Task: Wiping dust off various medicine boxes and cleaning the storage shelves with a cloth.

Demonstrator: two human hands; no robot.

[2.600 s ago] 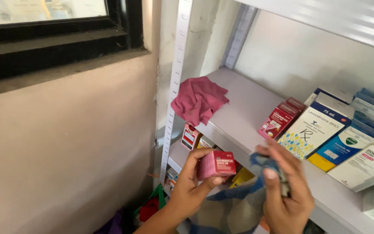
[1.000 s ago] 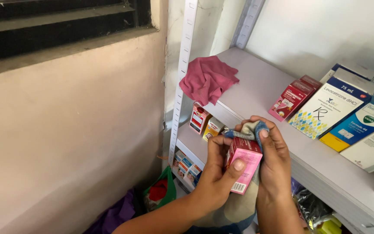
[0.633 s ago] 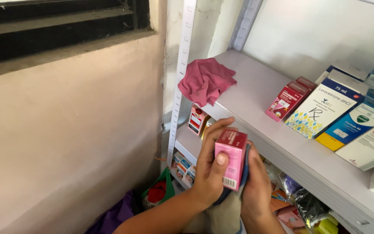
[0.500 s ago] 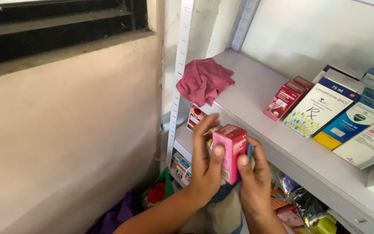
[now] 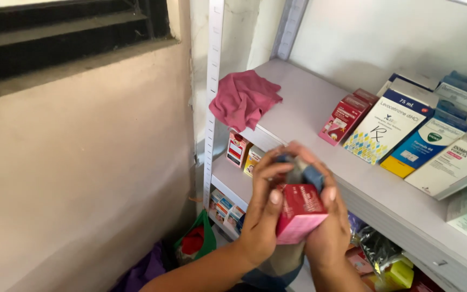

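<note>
A small red and pink carton (image 5: 299, 214) is gripped between both of my hands in front of the shelf's edge. My left hand (image 5: 262, 216) wraps its left side, thumb across the front. My right hand (image 5: 325, 227) holds the right side and presses a blue-grey cloth (image 5: 305, 173) over the carton's top. More of that cloth hangs below my hands. A matching red carton (image 5: 344, 117) stands on the grey shelf (image 5: 304, 105) with other boxes.
A crumpled pink cloth (image 5: 242, 99) lies at the shelf's left end. White, blue and yellow medicine boxes (image 5: 406, 132) lean in a row to the right. Lower shelves (image 5: 232, 181) hold small cartons and packets. A beige wall (image 5: 82, 162) and window sill stand left.
The carton was held upright in my left hand; now both hands close around it, lower, with the cloth pressed over its top. The view has shifted slightly.
</note>
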